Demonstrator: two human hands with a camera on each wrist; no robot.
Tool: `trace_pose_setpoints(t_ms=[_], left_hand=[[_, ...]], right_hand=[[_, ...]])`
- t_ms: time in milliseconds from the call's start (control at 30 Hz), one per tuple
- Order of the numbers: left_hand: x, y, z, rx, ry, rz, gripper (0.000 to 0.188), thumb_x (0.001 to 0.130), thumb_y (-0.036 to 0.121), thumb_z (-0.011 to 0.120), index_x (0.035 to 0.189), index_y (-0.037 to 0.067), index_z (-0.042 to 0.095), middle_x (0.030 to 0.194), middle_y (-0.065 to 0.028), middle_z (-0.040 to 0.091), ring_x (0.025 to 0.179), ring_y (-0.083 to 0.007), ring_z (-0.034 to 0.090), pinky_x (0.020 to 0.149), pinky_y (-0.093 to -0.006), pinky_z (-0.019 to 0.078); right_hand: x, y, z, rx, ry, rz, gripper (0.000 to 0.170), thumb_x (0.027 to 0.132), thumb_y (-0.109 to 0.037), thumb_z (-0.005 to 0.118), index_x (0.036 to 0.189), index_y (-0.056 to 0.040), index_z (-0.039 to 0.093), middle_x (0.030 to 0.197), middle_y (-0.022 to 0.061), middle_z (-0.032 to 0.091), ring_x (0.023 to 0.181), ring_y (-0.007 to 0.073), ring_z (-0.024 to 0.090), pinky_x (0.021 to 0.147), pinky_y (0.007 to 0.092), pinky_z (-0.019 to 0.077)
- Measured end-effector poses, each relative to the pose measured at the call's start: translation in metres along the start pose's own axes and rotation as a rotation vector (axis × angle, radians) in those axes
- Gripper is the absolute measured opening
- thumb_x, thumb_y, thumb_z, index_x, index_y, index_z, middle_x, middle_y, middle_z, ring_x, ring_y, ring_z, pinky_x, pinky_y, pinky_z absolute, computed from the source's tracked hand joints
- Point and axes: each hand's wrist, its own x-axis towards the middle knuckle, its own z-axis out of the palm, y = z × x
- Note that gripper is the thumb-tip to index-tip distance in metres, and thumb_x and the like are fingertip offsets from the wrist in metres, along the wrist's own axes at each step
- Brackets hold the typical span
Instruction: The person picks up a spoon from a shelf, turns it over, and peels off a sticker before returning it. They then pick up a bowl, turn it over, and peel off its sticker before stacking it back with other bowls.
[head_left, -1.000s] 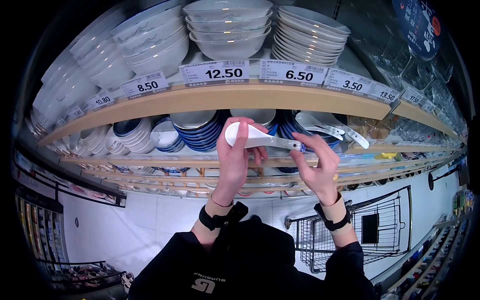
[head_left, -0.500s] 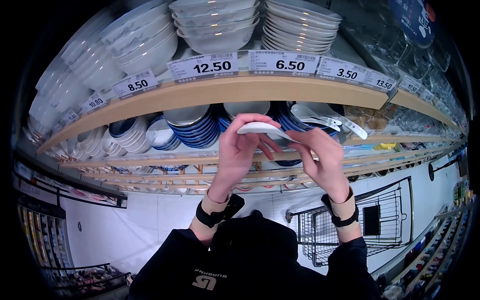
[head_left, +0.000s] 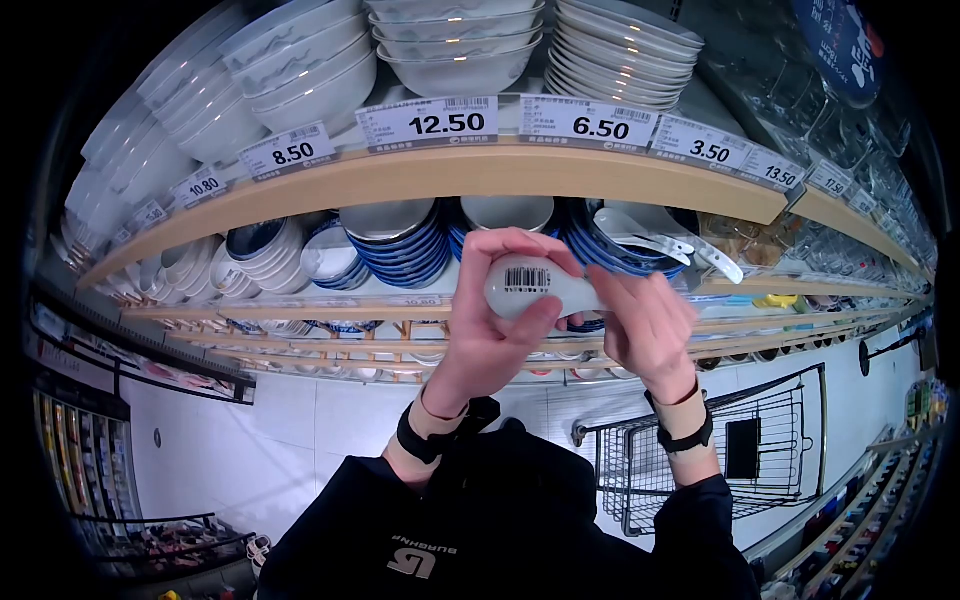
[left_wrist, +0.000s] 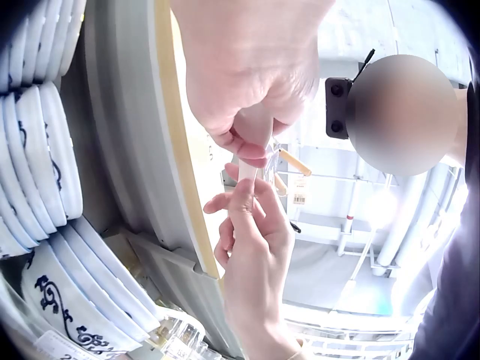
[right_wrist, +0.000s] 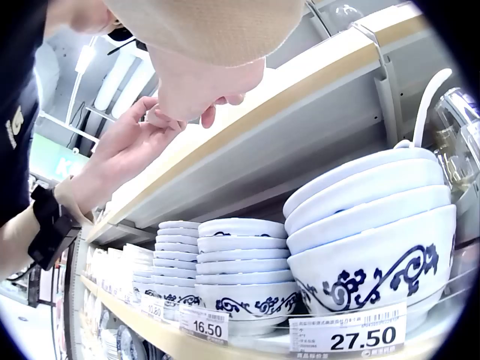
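Head view: we found the left hand [head_left: 495,325] gripping the white spoon [head_left: 515,292] by its barcoded end, before the shelf [head_left: 450,178]. Left wrist view: the right hand [left_wrist: 259,259] pinched its handle. Right wrist view: we noted patterned bowls [right_wrist: 371,262] below both hands

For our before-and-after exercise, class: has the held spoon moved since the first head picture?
Yes: the spoon has shifted rightward and farther below the 12.50 label, now showing its barcode.

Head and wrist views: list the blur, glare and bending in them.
Head: right hand blurred at the fingers, barcode sharper, wooden shelf edge bowed. Left wrist: ceiling lamp glaring. Right wrist: dark corners, price tag legible.
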Motion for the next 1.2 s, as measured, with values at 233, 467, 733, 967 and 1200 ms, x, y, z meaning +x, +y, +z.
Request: trace_pose_setpoints(t_ms=[233,467,733,967,1200], left_hand=[[0.001,-0.004,0.004,0.382,-0.033,0.057,0.039,0.085,-0.001,0.071,0.121,0.008,0.060,0.112,-0.0084,0.061,0.096,-0.0179,0.060,0.081,-0.0303,0.0517],[0.001,-0.021,0.017,0.803,0.090,0.160,0.045,0.079,0.002,0.075,0.123,0.009,0.069,0.093,-0.0029,0.067,0.087,-0.0188,0.058,0.081,-0.0311,0.0472],[0.004,-0.016,0.025,0.630,0.066,-0.035,0.054,0.081,0.012,0.080,0.132,0.003,0.063,0.078,-0.0049,0.064,0.069,-0.0124,0.053,0.071,-0.0258,0.0465],[0.003,-0.012,0.030,0.479,0.137,-0.156,0.052,0.082,0.016,0.082,0.129,0.001,0.065,0.075,-0.0071,0.068,0.060,-0.0019,0.051,0.053,-0.0207,0.0432],[0.001,-0.013,0.031,0.465,0.175,-0.156,0.043,0.085,0.016,0.079,0.124,-0.001,0.068,0.068,-0.0022,0.064,0.057,0.0001,0.050,0.052,-0.0182,0.0399]], right_hand=[[-0.022,-0.008,0.022,0.546,-0.032,0.401,0.018,0.084,0.003,0.062,0.102,0.0020,0.065,0.082,0.0115,0.063,0.069,0.0264,0.057,0.063,0.0340,0.0477],[-0.054,-0.044,0.047,1.692,0.010,1.043,0.035,0.097,-0.014,0.045,0.127,0.0020,0.051,0.117,0.0109,0.060,0.108,0.0195,0.058,0.096,0.0321,0.0437],[-0.038,-0.052,0.045,2.355,0.253,1.295,0.028,0.097,-0.027,0.045,0.106,-0.0018,0.054,0.087,0.0047,0.055,0.077,0.0156,0.054,0.070,0.0300,0.0427],[-0.048,-0.053,0.056,2.490,0.107,1.400,0.031,0.093,-0.033,0.048,0.068,-0.0151,0.041,0.063,-0.0035,0.040,0.055,0.0125,0.040,0.053,0.0276,0.0308],[-0.058,-0.054,0.064,2.602,0.077,1.309,0.032,0.086,-0.031,0.044,0.060,-0.0172,0.030,0.059,-0.0034,0.033,0.053,0.0138,0.034,0.053,0.0283,0.0259]])
